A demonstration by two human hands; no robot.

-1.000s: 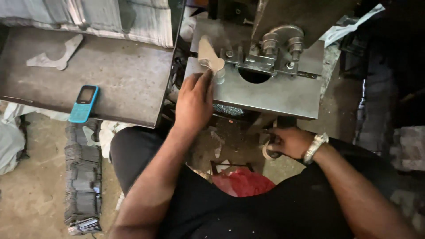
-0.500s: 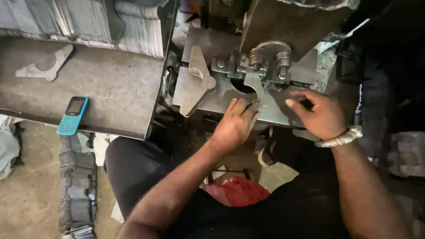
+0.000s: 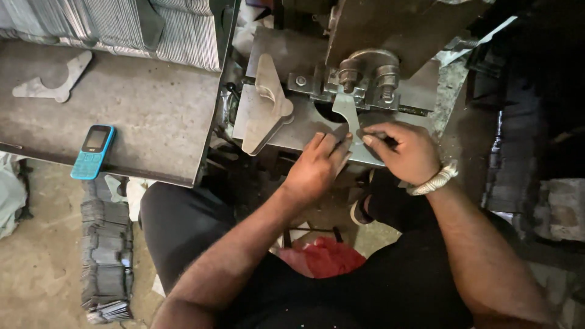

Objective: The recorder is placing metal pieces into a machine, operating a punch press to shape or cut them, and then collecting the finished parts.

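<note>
Hands meeting on flat metal blank [image 3: 348,119] at press bed [image 3: 292,131], landmark for all else. Blank lying flat on bed, narrow end tucked under clamp with two bolts [image 3: 365,73], wide end toward body.

Left hand [image 3: 317,167]: palm down at front edge of bed, fingers stretched forward, fingertips [image 3: 344,143] pressing on near edge of blank. Grip released, nothing enclosed, only resting contact.

Right hand [image 3: 405,152]: just right of blank, knuckles up, thumb and forefinger pinched onto right edge of blank. Grip clenched on that edge, other fingers curled under. Pale cord bracelet [image 3: 436,180] at wrist.

Second blank [image 3: 265,103], same cut shape, propped tilted on left part of bed, touching it, well apart from both hands.

Left of bed: dark steel counter [image 3: 140,116], butting against bed's side. On it, far from bed, another cut blank [image 3: 52,79] lying flat near back left. Blue phone [image 3: 92,151] at front edge of counter, screen up. Behind counter, rows of stacked thin sheets [image 3: 122,24] standing on edge.

Below counter, on floor: bundled stack of dark pieces [image 3: 106,250]. Below bed, between knees: red cloth [image 3: 323,256].
</note>
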